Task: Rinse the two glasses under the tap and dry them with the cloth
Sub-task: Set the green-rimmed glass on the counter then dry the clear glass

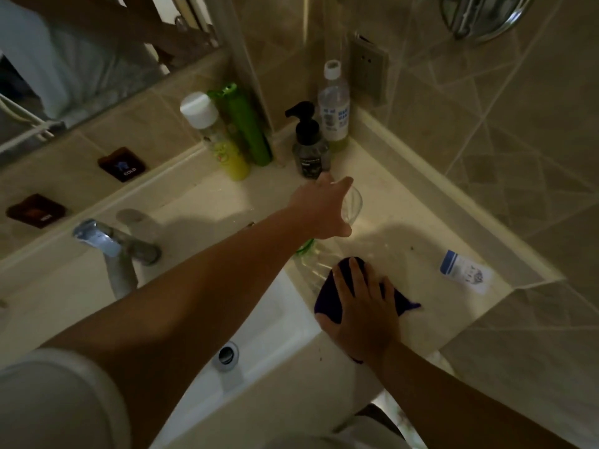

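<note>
A clear glass [354, 202] stands on the counter right of the basin, in front of the bottles. My left hand [319, 210] reaches across the sink and holds it between thumb and fingers. A second clear, ribbed item with a green band [309, 254] lies on the counter just below that hand, partly hidden by my forearm and the cloth; I cannot tell if it is the other glass. My right hand [361, 306] lies flat, fingers spread, on the dark purple cloth [330, 303] at the basin's right rim. The chrome tap [111, 251] sits to the left; no water is visible.
Several bottles crowd the back corner: a yellow one [223, 147], a green can [248, 124], a black pump bottle [309, 147] and a clear bottle [334, 108]. A small blue-and-white packet [463, 270] lies at the right. The white basin's drain [228, 354] is below.
</note>
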